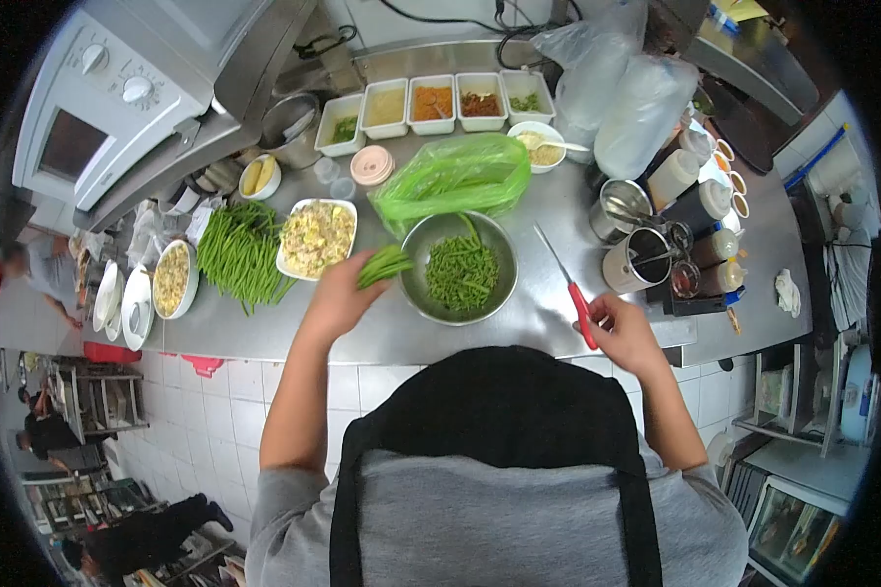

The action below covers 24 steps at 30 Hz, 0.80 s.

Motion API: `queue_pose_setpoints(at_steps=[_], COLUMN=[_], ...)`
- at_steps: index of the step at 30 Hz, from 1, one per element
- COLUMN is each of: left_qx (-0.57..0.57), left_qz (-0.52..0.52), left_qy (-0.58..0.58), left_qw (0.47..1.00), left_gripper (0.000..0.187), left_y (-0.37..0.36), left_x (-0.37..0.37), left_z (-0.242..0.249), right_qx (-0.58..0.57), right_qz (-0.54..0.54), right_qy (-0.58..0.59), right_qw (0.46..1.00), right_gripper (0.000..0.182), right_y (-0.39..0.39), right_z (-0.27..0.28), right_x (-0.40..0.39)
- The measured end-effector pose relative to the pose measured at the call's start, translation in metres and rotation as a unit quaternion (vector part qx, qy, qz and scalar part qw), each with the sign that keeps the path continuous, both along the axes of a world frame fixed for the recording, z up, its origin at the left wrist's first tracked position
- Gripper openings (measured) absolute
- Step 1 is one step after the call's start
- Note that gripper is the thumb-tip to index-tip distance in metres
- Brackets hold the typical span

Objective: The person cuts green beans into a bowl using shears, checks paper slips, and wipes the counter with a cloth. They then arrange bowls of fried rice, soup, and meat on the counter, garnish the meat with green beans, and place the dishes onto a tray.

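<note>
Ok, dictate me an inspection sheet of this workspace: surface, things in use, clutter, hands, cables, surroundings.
Surface: metal counter; dampness cannot be told.
Things in use: cut green pieces in a metal bowl; long beans piled to the left.
Clutter: green bag behind the bowl, food trays beyond; bottles at right.
Left hand: holds a bean bunch at the bowl's left rim.
Right hand: holds a red-handled cutting tool, blade pointing away.
Cables: black cables behind the counter.
Surroundings: white appliance upper left; other people at left.
</note>
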<state>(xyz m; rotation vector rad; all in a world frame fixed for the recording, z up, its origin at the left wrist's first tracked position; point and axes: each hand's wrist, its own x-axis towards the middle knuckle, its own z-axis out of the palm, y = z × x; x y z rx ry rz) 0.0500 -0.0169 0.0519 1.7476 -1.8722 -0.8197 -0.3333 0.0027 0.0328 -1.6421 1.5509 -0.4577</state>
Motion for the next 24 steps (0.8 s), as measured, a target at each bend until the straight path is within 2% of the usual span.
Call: queue_pose_setpoints(at_steps=[2, 3, 4, 6, 7, 8, 9, 11, 13, 14, 15, 16, 17, 18, 19, 22, 23, 24], left_qx=[0.029, 0.019, 0.066, 0.072, 0.02, -0.011, 0.005, -0.048, -0.1, -0.092, -0.1, -0.106, -0.11, -0.096, -0.082, -0.079, -0.084, -0.104], left_qz=[0.087, 0.106, 0.103, 0.149, 0.134, 0.149, 0.195, 0.206, 0.215, 0.214, 0.209, 0.205, 0.201, 0.205, 0.21, 0.217, 0.219, 0.204], left_qy=[0.081, 0.129, 0.137, 0.137, 0.088, -0.069, -0.079, -0.098, -0.135, -0.149, -0.162, -0.175, -0.188, -0.186, -0.183, -0.18, -0.178, -0.167], left_qw=[0.993, 0.986, 0.983, 0.977, 0.987, 0.986, 0.978, 0.972, 0.962, 0.961, 0.959, 0.957, 0.955, 0.956, 0.957, 0.956, 0.956, 0.959], left_gripper=[0.026, 0.023, 0.022, 0.028, 0.035, 0.039, 0.038, 0.042, 0.045, 0.054, 0.056, 0.059, 0.061, 0.065, 0.068, 0.078, 0.082, 0.083], left_y=[0.02, 0.027, 0.031, 0.047, 0.051, 0.051, 0.05, 0.038, 0.032, 0.03, 0.029, 0.028, 0.029, 0.029, 0.03, 0.032, 0.032, 0.034], left_x=[0.017, 0.025, 0.041, 0.041, 0.05, 0.038, 0.018, 0.008, 0.002, 0.001, 0.001, 0.0, -0.001, -0.004, -0.006, -0.007, -0.007, -0.007], left_z=[-0.009, -0.024, -0.055, -0.086, -0.122, -0.116, -0.096, -0.1, -0.108, -0.112, -0.116, -0.12, -0.122, -0.121, -0.119, -0.121, -0.122, -0.119], right_qx=[-0.008, -0.011, -0.01, -0.119, -0.114, -0.12, -0.157, -0.221, -0.381, -0.393, -0.493, -0.491, -0.555, -0.568, -0.624, -0.639, -0.618, -0.594], right_qz=[0.006, -0.001, -0.013, -0.007, 0.007, 0.037, 0.06, 0.116, 0.164, 0.117, 0.086, 0.015, 0.047, -0.006, 0.017, -0.11, -0.146, -0.187], right_qy=[0.117, 0.132, 0.137, 0.202, 0.243, 0.291, 0.296, 0.189, 0.065, 0.03, 0.033, 0.028, -0.002, -0.077, -0.1, -0.077, -0.009, -0.006], right_qw=[0.993, 0.991, 0.99, 0.972, 0.963, 0.949, 0.94, 0.95, 0.908, 0.912, 0.865, 0.871, 0.831, 0.819, 0.775, 0.757, 0.772, 0.782], right_gripper=[0.026, 0.027, 0.027, 0.023, 0.023, 0.02, 0.018, 0.016, 0.017, 0.019, 0.02, 0.021, 0.023, 0.023, 0.023, 0.031, 0.045, 0.052], right_y=[0.008, 0.009, 0.006, 0.0, -0.005, -0.013, -0.019, -0.039, -0.066, -0.073, -0.086, -0.101, -0.135, -0.164, -0.218, -0.34, -0.372, -0.373], right_z=[-0.024, -0.04, -0.058, -0.073, -0.066, -0.067, -0.058, 0.014, 0.089, 0.138, 0.177, 0.216, 0.251, 0.284, 0.308, 0.365, 0.376, 0.384], right_x=[-0.01, -0.011, -0.009, 0.003, 0.009, 0.009, 0.008, 0.009, 0.0, 0.0, -0.001, -0.002, -0.01, -0.007, -0.022, -0.053, -0.064, -0.06])
